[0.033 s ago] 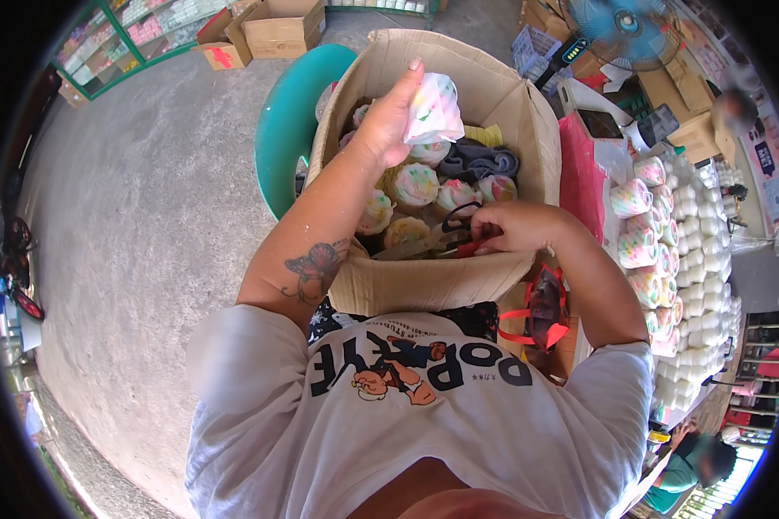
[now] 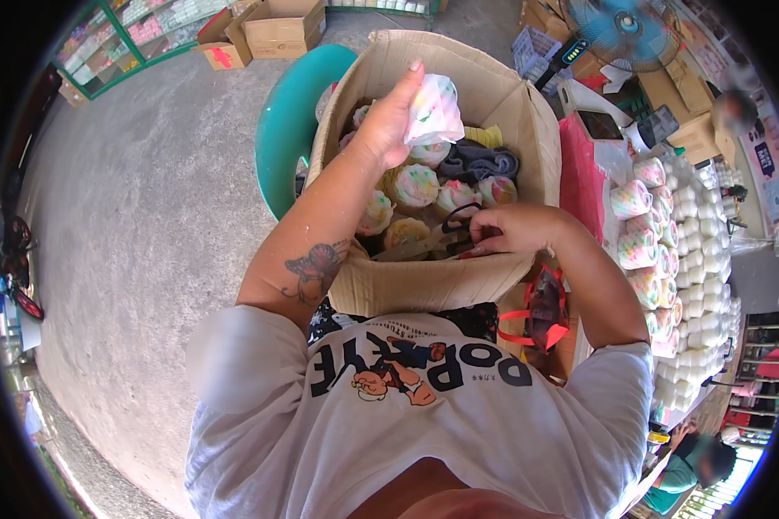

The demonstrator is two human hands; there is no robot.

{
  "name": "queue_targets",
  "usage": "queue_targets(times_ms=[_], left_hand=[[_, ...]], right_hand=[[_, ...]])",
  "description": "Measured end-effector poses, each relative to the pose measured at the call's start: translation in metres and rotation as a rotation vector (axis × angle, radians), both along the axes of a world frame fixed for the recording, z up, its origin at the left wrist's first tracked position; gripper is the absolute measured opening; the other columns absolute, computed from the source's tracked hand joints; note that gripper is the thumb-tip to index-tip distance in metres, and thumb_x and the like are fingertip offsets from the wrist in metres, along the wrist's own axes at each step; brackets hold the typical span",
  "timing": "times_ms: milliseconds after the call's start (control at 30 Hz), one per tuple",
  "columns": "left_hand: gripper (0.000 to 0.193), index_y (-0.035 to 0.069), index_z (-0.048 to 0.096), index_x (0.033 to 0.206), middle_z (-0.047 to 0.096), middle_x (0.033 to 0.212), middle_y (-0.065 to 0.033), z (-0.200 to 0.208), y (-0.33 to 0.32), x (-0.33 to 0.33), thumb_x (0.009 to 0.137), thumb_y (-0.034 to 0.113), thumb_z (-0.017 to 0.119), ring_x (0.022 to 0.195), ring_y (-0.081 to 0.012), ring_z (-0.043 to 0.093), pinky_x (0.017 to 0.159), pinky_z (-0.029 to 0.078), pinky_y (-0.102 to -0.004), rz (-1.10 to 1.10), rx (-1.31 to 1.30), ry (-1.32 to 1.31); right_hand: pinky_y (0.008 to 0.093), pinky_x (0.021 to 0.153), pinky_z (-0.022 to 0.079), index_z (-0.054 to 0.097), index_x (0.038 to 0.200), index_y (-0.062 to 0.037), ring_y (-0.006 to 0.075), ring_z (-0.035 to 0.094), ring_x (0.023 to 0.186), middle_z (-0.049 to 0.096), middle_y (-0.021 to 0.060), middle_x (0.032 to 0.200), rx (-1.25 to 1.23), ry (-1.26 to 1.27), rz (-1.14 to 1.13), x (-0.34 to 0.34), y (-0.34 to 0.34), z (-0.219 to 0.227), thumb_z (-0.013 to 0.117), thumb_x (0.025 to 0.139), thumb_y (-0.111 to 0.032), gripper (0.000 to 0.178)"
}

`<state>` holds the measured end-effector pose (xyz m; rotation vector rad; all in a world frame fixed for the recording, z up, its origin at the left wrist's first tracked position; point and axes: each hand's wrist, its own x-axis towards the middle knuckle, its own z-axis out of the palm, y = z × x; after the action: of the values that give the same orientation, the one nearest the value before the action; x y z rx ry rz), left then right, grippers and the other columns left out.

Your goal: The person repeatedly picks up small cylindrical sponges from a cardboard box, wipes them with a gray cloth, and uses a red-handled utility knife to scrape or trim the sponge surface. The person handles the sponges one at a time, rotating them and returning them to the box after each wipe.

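My left hand (image 2: 386,128) grips a white, cup-shaped wrapped bundle (image 2: 434,112) with pink, yellow and green blotches, raised above an open cardboard box (image 2: 532,138). Inside the box sit several similar bundles (image 2: 416,185), along with a dark grey cloth (image 2: 483,162) and a yellow ribbed piece (image 2: 485,135). My right hand (image 2: 512,228) reaches over the box's near right side with its fingers curled. Whatever lies between those fingers is hidden. Beside them rests a pair of scissors (image 2: 411,249) with dark handles, low against the near wall.
A teal plastic chair (image 2: 290,121) stands left of the box. On the right, white and multicoloured rolls (image 2: 636,246) are stacked on a table. A blue fan (image 2: 627,30) and a phone-like device (image 2: 599,124) are beyond. A person (image 2: 688,467) is at lower right.
The fingers of my right hand have shifted slightly, and the red piece seen under them before shows less now. My left hand and its bundle have stayed in place.
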<state>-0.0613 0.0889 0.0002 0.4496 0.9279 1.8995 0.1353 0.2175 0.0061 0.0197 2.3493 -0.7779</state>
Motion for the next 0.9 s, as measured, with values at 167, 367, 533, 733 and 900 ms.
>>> queue_targets(times_ms=[167,367,533,733,900], left_hand=[[0.059,0.007,0.06,0.103,0.064,0.095,-0.0073,-0.001,0.0,-0.003,0.086,0.062,0.049,0.088,-0.0201,0.063,0.084,0.05,-0.0372,-0.009,0.006,-0.01],[0.057,0.007,0.059,0.104,0.064,0.096,-0.0073,0.0,0.0,-0.001,0.088,0.06,0.048,0.088,-0.0198,0.063,0.083,0.05,-0.0376,-0.03,0.045,-0.043],[0.053,0.007,0.058,0.104,0.064,0.096,-0.007,-0.003,0.001,-0.004,0.089,0.057,0.05,0.088,-0.02,0.062,0.083,0.05,-0.0379,-0.044,0.047,-0.027],[0.052,0.006,0.056,0.106,0.064,0.094,-0.0086,-0.001,-0.002,-0.003,0.087,0.053,0.057,0.085,-0.0205,0.063,0.08,0.05,-0.0376,-0.008,-0.003,0.013],[0.054,0.006,0.06,0.102,0.063,0.092,-0.0068,-0.004,0.002,0.0,0.089,0.057,0.049,0.083,-0.0181,0.061,0.08,0.049,-0.035,-0.042,-0.029,0.083]], right_hand=[[0.0308,0.068,0.047,0.061,0.105,-0.0051,0.0167,0.059,0.077,0.062,0.0071,0.083,0.006,-0.041,-0.018,0.0,-0.001,0.006,0.067,0.085,-0.018,0.025],[0.0328,0.078,0.047,0.059,0.117,-0.007,0.0215,0.061,0.087,0.065,0.0114,0.094,0.01,0.181,0.245,0.006,0.014,-0.006,0.063,0.087,-0.019,0.033],[0.0323,0.082,0.046,0.059,0.12,-0.0077,0.0222,0.061,0.094,0.066,0.0124,0.105,0.014,-0.165,0.101,-0.003,0.012,0.019,0.062,0.087,-0.021,0.035],[0.0298,0.082,0.046,0.061,0.114,-0.0044,0.0166,0.06,0.095,0.059,0.0065,0.097,-0.141,0.153,-0.049,0.013,0.041,0.066,0.07,0.079,-0.007,0.036],[0.0265,0.074,0.047,0.056,0.098,0.0004,0.0144,0.056,0.083,0.055,0.0046,0.092,-0.147,0.68,-0.49,0.031,0.017,0.051,0.069,0.076,-0.003,0.025]])
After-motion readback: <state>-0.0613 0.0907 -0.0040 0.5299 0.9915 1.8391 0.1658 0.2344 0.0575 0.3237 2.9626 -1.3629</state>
